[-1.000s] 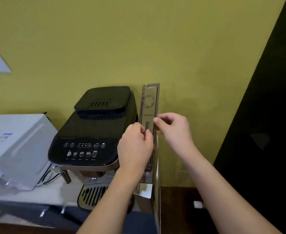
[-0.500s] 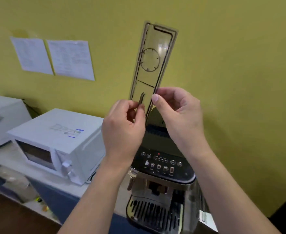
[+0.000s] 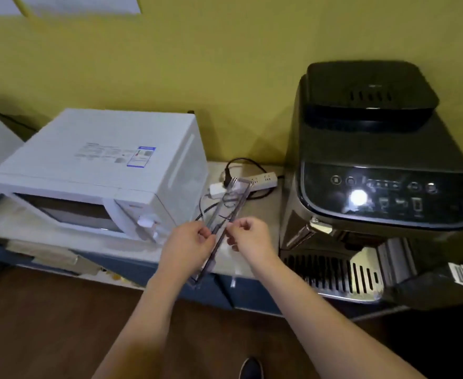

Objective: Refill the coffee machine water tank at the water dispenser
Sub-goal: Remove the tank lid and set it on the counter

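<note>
A black coffee machine [image 3: 380, 170] stands on the counter at the right, its control panel lit. Both hands hold a long, narrow, clear tank lid [image 3: 229, 212] low over the counter, left of the machine. My left hand [image 3: 190, 243] pinches its left edge and my right hand [image 3: 248, 237] pinches its right edge, near the lid's nearer end. The lid lies almost flat, pointing away from me toward the wall. The water tank itself and the water dispenser are out of sight.
A white microwave [image 3: 96, 173] sits left of the lid. A white power strip [image 3: 257, 180] with plugs and black cables lies on the counter behind the lid. The counter's front edge [image 3: 148, 272] runs below my hands, with brown floor [image 3: 61, 324] beneath.
The lid was lifted off the tank at the machine's right side, held upright before the wall, and now has come down flat over the counter left of the machine. My view has swung left.
</note>
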